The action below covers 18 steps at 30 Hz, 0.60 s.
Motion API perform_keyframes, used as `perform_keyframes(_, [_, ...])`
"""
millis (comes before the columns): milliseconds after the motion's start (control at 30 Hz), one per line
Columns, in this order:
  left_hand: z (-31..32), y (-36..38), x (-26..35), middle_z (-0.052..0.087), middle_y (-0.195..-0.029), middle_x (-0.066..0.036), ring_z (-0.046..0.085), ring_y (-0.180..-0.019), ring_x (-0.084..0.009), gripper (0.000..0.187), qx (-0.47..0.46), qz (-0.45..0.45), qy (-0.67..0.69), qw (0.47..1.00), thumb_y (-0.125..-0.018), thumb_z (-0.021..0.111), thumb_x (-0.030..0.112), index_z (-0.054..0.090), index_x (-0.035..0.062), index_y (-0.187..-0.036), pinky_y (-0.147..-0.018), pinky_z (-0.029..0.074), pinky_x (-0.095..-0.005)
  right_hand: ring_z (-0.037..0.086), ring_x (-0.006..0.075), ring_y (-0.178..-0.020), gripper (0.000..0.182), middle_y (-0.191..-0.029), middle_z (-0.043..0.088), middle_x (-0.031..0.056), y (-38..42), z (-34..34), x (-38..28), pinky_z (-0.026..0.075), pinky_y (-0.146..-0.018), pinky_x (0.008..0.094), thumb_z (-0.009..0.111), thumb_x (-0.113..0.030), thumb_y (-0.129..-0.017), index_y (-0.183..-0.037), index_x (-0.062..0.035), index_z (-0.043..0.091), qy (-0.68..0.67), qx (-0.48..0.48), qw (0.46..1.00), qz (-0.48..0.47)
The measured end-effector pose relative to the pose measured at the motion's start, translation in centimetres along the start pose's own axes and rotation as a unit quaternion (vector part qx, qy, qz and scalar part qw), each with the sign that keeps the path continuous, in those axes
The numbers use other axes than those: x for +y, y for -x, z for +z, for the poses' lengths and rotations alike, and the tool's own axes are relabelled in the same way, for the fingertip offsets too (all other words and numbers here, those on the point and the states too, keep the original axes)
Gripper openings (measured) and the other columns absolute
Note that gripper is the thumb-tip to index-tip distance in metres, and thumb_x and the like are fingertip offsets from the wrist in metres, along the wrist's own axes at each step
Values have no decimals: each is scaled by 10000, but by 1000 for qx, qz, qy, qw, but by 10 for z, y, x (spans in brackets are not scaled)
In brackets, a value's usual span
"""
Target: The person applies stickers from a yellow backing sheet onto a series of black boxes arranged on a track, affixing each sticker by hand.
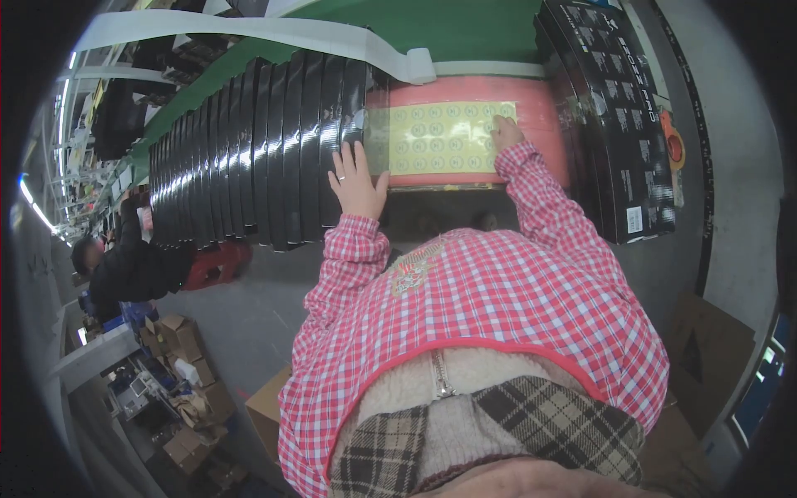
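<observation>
Row of blk boxes (257, 141), stood on edge & packed side by side, runs off L. Green top (481, 33) shows behind. Co-worker (137, 270) in dark clothing at far L; ctns (187, 344) piled lower L. Big box (610, 116), also blk, stands R w/ white print & a barcode label. Btwn it & the row: pink slab (544, 124). Yellow sheet (448, 137) w/ rows of round marks lies flat on the slab. White strip (332, 37) crosses along the back, its end curled up just behind the slab.

L hand (359, 184): fingers spread, nothing held, at row's near end, just L of sheet; can't tell if touching the end box. R hand (508, 134): fingers bent in at sheet's R edge; can't tell if pinching it. Orange roll (667, 129) just R of big box. Ring (341, 178) on an L-hand finger.
</observation>
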State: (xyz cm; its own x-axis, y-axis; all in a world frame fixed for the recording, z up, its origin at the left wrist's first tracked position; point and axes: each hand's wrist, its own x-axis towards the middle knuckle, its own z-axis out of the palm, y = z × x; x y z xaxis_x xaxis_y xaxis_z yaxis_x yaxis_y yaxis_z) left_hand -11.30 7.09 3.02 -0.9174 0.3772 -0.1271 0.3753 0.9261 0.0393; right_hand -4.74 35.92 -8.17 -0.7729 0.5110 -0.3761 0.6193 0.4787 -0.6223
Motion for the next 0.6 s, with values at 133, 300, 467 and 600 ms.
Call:
perform_keyframes(133, [5, 9, -1, 234, -1453, -127, 188, -1352, -331, 671, 23, -4, 30, 999, -856, 550, 392, 246, 131, -1394, -1075, 181, -515, 384, 309, -1242, 398, -1360, 384, 153, 10, -9, -10, 331, -1044, 369, 393, -118, -934, -1323, -37, 377, -4, -55, 998, 31])
perform_keyframes(300, [2, 15, 11, 297, -1423, -128, 251, -1329, -316, 602, 65, 8, 106, 992, -856, 576, 329, 325, 112, -1359, -1069, 209, -500, 402, 308, -1234, 388, -1343, 417, 149, 1, -3, -4, 347, -1032, 376, 438, -115, -921, -1302, -43, 409, -14, -39, 999, 21])
perform_keyframes(467, [13, 12, 38, 338, -1400, -113, 276, -1317, -305, 502, 92, 112, 171, 975, -879, 545, 307, 386, 130, -1321, -1060, 220, -498, 513, 325, -1106, 296, -1228, 517, 169, -2, -9, -7, 446, -922, 380, 471, -94, -903, -1196, -55, 480, -33, -58, 997, 35])
perform_keyframes(600, [31, -2, 67, 365, -1386, -109, 300, -1306, -299, 480, 65, 162, 209, 962, -877, 549, 322, 424, 126, -1297, -1065, 226, -476, 564, 323, -984, 196, -1082, 585, 167, -3, -2, -3, 462, -834, 381, 501, -114, -874, -1061, -63, 529, -41, -37, 998, 30])
